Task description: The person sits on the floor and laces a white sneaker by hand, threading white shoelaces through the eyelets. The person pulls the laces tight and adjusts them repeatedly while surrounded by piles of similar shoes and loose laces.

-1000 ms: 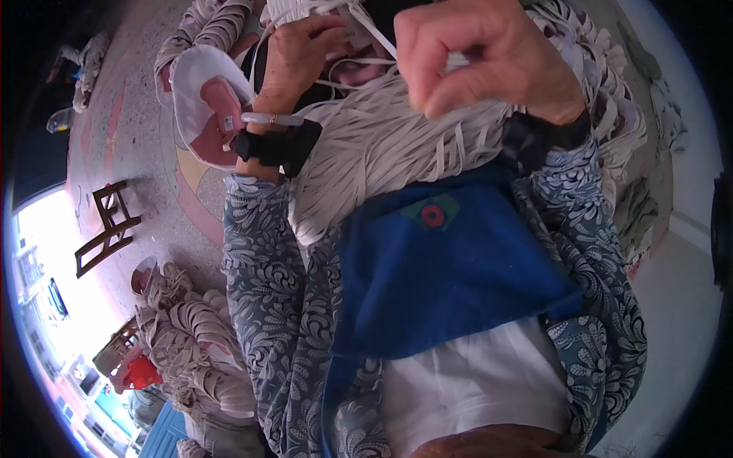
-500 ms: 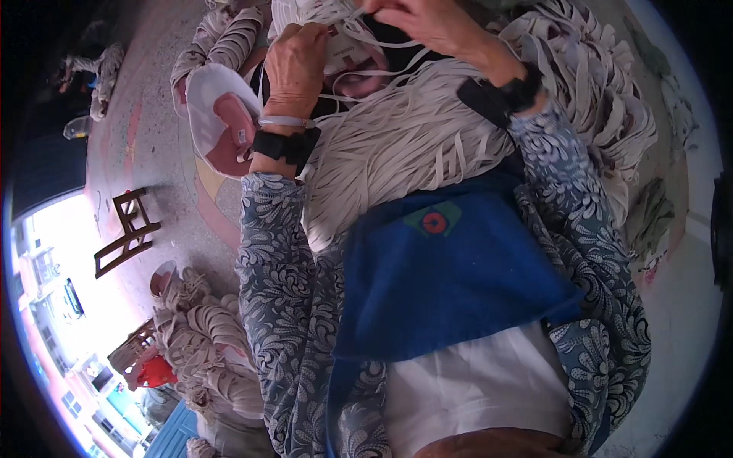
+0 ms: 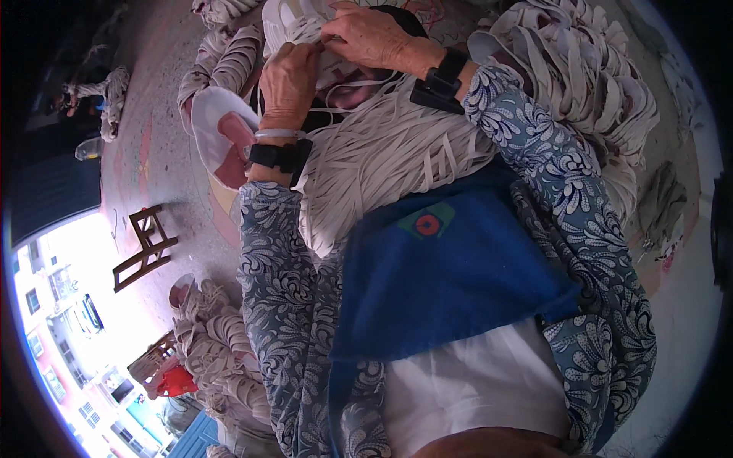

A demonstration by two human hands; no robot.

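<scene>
My left hand [image 3: 289, 85] and my right hand [image 3: 368, 37] are close together at the top, fingers pinched on a thin white shoelace. Just beyond and below them is a pale shoe upper [image 3: 294, 17], partly covered by the hands and laces. A thick bundle of off-white shoelaces [image 3: 389, 145] lies across my lap, over a blue apron [image 3: 458, 267]. Left of my left wrist rests another white shoe upper [image 3: 206, 114] with a pink lining. My fingertips partly hide where the lace runs.
Stacked shoe uppers [image 3: 573, 76] are heaped at the right, with more stacks [image 3: 233, 65] at the upper left. Another pile [image 3: 221, 336] sits at the lower left by a red bag [image 3: 177, 380]. A small wooden stool [image 3: 145, 248] lies on the speckled floor [image 3: 164, 145].
My right hand has moved left and slightly down, close to my left hand. The lace loop between them looks smaller. The view has shifted slightly.
</scene>
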